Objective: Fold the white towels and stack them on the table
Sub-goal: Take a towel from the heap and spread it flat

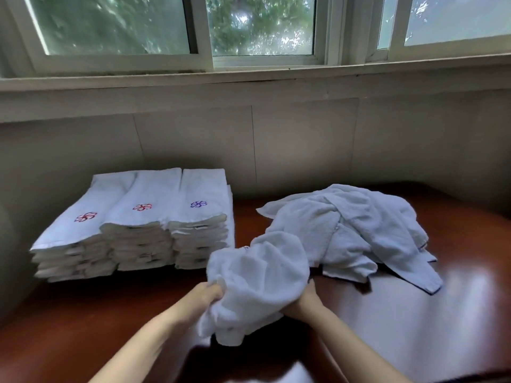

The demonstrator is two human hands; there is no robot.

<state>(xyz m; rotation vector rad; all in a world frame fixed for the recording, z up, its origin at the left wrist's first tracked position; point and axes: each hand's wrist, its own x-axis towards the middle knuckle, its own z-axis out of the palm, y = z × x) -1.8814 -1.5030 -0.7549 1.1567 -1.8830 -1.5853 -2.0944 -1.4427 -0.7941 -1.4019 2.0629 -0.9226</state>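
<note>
A crumpled white towel hangs bunched above the dark wooden table, held between both hands. My left hand grips its left edge with curled fingers. My right hand grips its right side, partly hidden by the cloth. A loose pile of unfolded white towels lies on the table to the right. Three stacks of folded white towels stand side by side at the left, each top towel bearing a small embroidered pinwheel, two red and one purple.
A tiled wall rises right behind the table, with a window sill and windows above. The table's glossy surface shows in front of the hands and at the right.
</note>
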